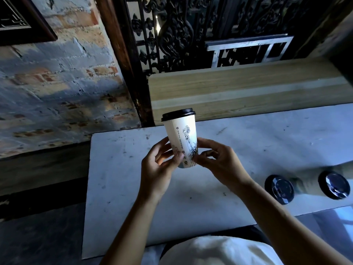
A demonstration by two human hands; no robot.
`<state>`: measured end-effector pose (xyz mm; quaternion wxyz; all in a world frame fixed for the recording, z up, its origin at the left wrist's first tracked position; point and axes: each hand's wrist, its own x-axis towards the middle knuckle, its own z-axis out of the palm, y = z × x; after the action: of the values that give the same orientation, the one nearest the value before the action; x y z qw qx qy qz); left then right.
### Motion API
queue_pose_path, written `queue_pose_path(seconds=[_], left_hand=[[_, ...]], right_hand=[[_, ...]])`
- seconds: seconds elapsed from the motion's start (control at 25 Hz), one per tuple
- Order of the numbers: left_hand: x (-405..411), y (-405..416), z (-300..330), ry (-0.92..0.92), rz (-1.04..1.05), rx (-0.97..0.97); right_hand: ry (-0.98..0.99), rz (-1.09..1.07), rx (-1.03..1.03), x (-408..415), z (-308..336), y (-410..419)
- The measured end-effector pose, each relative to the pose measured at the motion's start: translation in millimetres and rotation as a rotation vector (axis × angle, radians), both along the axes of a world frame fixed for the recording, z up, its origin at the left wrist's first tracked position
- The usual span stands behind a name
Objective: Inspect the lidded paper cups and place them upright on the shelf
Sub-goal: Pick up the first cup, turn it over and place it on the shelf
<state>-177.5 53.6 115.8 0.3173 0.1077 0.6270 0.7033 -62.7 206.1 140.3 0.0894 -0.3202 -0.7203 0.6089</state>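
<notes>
A white paper cup [181, 134] with a black lid and a black line drawing is held upright above the white marble counter [118, 188]. My left hand [159, 167] grips its lower left side and my right hand [217, 161] pinches its lower right side, fingers hiding the base. Two more lidded cups, one [279, 188] nearer me and one [333, 184] further right, stand upright on the counter at the right, seen from above as black lids. The light wooden shelf [248, 92] lies behind the counter with nothing on it.
A brick wall [57, 83] fills the left side. A dark wooden post and ornate black ironwork [172, 35] rise behind the shelf. A white metal frame [248, 50] leans behind the shelf. My white shirt [219, 251] shows at the bottom.
</notes>
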Motion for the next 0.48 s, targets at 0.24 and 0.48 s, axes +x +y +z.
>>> queue_pose_path(seconds=[0.24,0.48], left_hand=[[-16,24,-18,0.215,-0.056,-0.294],[-89,84,-48,0.168,0.028,-0.417]], right_hand=[[-0.181,0.116,0.136,-21,-14,23],[-0.222,0.179,0.277,-115,-41,74]])
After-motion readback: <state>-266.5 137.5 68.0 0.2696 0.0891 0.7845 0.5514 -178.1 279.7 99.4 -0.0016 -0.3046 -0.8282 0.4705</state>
